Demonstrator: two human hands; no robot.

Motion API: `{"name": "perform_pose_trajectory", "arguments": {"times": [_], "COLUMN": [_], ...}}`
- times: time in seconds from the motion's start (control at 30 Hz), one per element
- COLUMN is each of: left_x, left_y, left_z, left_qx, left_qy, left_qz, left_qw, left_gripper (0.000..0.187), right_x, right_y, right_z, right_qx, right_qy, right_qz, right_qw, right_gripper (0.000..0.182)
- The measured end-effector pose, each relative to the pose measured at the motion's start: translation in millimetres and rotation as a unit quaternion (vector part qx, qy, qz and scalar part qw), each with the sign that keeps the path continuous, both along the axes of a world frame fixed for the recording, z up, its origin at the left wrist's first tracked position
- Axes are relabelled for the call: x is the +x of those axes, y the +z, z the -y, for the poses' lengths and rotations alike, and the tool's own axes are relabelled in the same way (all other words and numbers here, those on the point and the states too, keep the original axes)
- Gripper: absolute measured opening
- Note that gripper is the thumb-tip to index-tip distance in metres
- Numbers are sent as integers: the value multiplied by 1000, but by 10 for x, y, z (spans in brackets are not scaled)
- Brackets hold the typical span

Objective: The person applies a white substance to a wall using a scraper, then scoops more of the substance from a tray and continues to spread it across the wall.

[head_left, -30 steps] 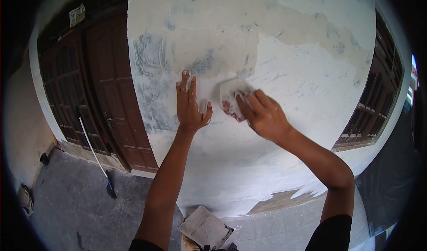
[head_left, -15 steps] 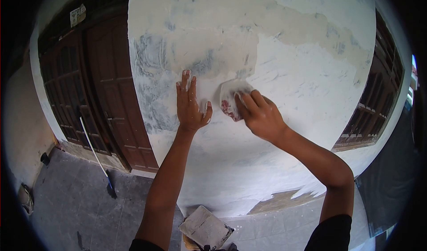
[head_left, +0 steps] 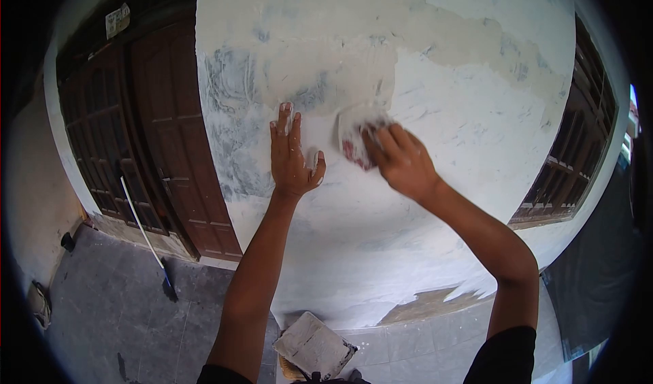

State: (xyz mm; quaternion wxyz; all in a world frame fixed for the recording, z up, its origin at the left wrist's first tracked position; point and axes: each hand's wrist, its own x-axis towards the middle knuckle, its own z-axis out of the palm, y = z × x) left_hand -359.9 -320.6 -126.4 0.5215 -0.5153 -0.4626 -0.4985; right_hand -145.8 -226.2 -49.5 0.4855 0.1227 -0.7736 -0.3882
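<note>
In the head view my left hand [head_left: 290, 159] lies against the wall [head_left: 462, 132], fingers stretched upward and thumb out to the side. White paste coats its fingertips. To its right, my right hand [head_left: 405, 159] grips a flat putty spreader [head_left: 354, 134] smeared with white, with red patches showing. The spreader rests on the wall, and my fingers cover its right edge. Around both hands the wall carries white, beige and dark grey patches of filler.
A paste-covered rectangular board [head_left: 314, 346] lies low by the wall. On the left are a brown wooden door [head_left: 180, 139] and a broom [head_left: 144, 231] leaning there. A dark-framed window [head_left: 568, 146] is at right. Grey tiles [head_left: 149, 316] cover the floor.
My right hand has moved slightly up the wall with the putty spreader. My left hand has stayed in nearly the same place.
</note>
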Motion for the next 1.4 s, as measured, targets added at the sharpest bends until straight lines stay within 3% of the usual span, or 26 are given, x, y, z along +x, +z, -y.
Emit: {"name": "perform_pose_trajectory", "arguments": {"times": [0.1,0.37,0.43,0.6,0.7,0.83,0.93,1.2,1.33,1.4], "left_x": [17,20,17,16,11,17,25,22,27,20], "left_y": [0,5,2,1,-2,2,4,1,0,0], "left_z": [12,16,14,4,0,-1,19,13,8,9], "left_qx": [-5,-3,-5,-2,0,4,-5,-3,-5,-5], "left_qy": [4,0,0,-2,-7,-4,5,7,2,0], "left_qz": [4,3,5,6,-2,-4,6,2,2,6], "left_qw": [1000,1000,1000,1000,1000,1000,1000,1000,1000,1000], "left_gripper": [73,73,74,74,73,72,72,72,72,72], "right_x": [89,-55,-98,93,172,78,-28,3,1,12], "right_y": [-71,697,587,-111,-27,614,770,-82,442,733], "right_z": [74,102,25,38,119,160,45,24,82,59], "right_qx": [-14,-13,-11,-40,-71,-61,-51,-53,-77,-67], "right_qy": [-4,-28,-36,-19,-13,8,12,53,75,17], "right_qz": [36,-83,-86,34,75,-77,-94,49,-41,-90], "right_qw": [999,996,996,998,995,995,994,996,993,994], "right_gripper": [42,38,38,42,45,48,49,43,47,47]}}
